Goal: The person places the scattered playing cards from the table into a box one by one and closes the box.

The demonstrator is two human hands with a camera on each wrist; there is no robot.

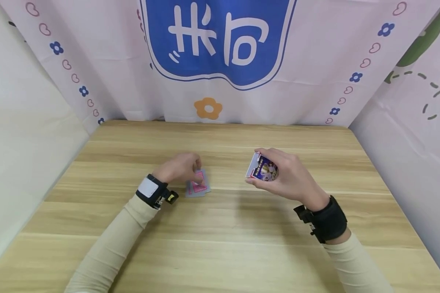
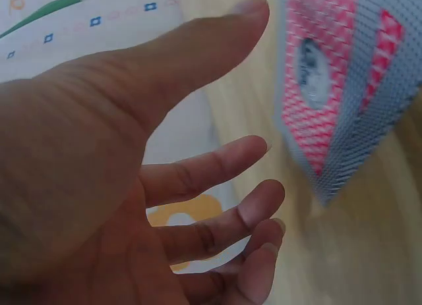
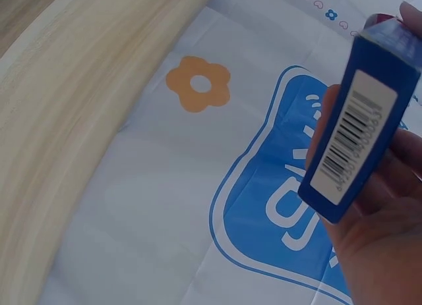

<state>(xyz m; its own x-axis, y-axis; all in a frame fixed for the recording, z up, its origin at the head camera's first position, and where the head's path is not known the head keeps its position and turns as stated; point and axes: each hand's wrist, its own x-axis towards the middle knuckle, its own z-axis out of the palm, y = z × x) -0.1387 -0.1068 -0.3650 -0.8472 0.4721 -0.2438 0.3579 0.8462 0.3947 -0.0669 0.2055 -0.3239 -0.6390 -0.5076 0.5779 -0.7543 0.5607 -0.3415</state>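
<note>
My left hand [image 1: 177,167] is just over a small overlapping stack of playing cards [image 1: 199,188] on the table, left of centre. The cards have grey borders and red-pink patterned backs. In the left wrist view, thumb and fingers stand apart with a gap between them, and the cards [image 2: 326,81] are beyond the fingertips. On the right, my right hand [image 1: 291,175] grips a dark blue card box [image 1: 265,170] above the table, its pale end tilted left. The right wrist view shows the barcode side of this box [image 3: 359,137], with fingers wrapped behind it.
The wooden table [image 1: 212,252] reaches back to a white curtain [image 1: 113,81] with a blue emblem and an orange flower. White cloth walls [image 1: 25,134] stand at both sides. Each wrist wears a black strap [image 1: 328,219] with a camera.
</note>
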